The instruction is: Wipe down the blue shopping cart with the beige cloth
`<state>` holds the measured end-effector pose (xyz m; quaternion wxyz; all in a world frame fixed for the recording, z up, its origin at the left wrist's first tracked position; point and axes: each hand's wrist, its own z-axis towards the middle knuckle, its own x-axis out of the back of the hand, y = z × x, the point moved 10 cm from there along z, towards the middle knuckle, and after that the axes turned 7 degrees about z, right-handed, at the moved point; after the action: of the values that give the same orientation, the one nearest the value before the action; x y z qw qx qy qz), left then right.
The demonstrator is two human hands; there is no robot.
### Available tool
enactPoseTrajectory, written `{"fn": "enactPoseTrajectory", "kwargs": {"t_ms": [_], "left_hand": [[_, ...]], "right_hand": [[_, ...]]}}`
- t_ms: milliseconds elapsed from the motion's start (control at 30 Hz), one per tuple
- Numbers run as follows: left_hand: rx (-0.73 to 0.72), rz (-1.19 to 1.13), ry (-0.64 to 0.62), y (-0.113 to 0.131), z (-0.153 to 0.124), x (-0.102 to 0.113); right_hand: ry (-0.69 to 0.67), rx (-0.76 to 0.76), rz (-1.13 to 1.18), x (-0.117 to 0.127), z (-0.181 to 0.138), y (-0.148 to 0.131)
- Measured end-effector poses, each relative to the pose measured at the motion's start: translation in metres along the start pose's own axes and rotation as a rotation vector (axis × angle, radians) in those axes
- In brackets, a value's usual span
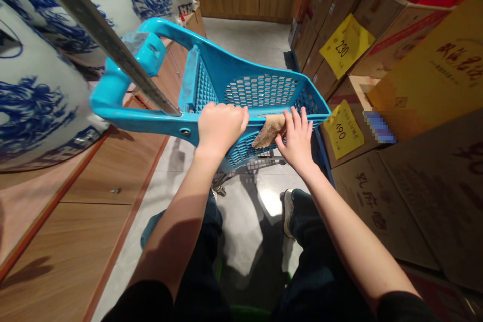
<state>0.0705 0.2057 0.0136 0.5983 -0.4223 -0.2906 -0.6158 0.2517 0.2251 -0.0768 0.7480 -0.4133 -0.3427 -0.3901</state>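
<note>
A bright blue plastic shopping basket (260, 88) on a wheeled frame stands tilted in front of me. My left hand (221, 126) is closed over its near rim, gripping the edge. My right hand (298, 133) lies with fingers stretched out on a brown cloth (268, 131), pressing it flat against the outer side of the basket just under the rim. The basket's blue handle (128, 85) and a grey metal bar (101, 35) run up to the left. My legs and one shoe (289, 209) show below on the grey floor.
Large blue-and-white porcelain jars (33, 95) stand on a wooden counter at the left. Stacked cardboard boxes (411, 181) with yellow price tags (345, 45) line the right. A narrow grey-tiled aisle (252, 40) runs ahead to a wooden wall.
</note>
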Motion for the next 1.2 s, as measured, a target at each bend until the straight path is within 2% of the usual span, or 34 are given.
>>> {"fn": "enactPoseTrajectory", "kwargs": {"t_ms": [233,567,667,833,933,1067,1133,1200], "left_hand": [[0.006,-0.019,-0.040,-0.001,0.000,0.001],[-0.070,-0.011,-0.035,0.002,-0.003,0.002],[-0.076,0.013,-0.034,0.003,-0.003,0.003],[-0.080,0.034,0.009,0.005,-0.003,0.007],[-0.082,0.042,0.006,0.006,-0.003,0.007],[-0.058,0.015,-0.007,0.005,-0.002,0.006],[-0.052,0.014,-0.013,0.005,-0.002,0.005],[-0.055,0.028,-0.007,0.005,-0.002,0.004]], "right_hand": [[0.023,0.027,0.125,0.006,0.000,-0.015],[0.008,-0.011,0.105,0.012,0.002,-0.013],[0.005,0.035,0.100,0.012,-0.006,-0.023],[-0.011,0.200,0.065,0.009,-0.025,-0.051],[-0.012,0.218,0.046,0.011,-0.021,-0.044],[0.036,0.087,0.013,0.014,-0.006,-0.015],[0.031,0.060,0.001,0.009,-0.006,-0.015],[0.004,0.089,-0.012,0.002,-0.012,-0.027]]}}
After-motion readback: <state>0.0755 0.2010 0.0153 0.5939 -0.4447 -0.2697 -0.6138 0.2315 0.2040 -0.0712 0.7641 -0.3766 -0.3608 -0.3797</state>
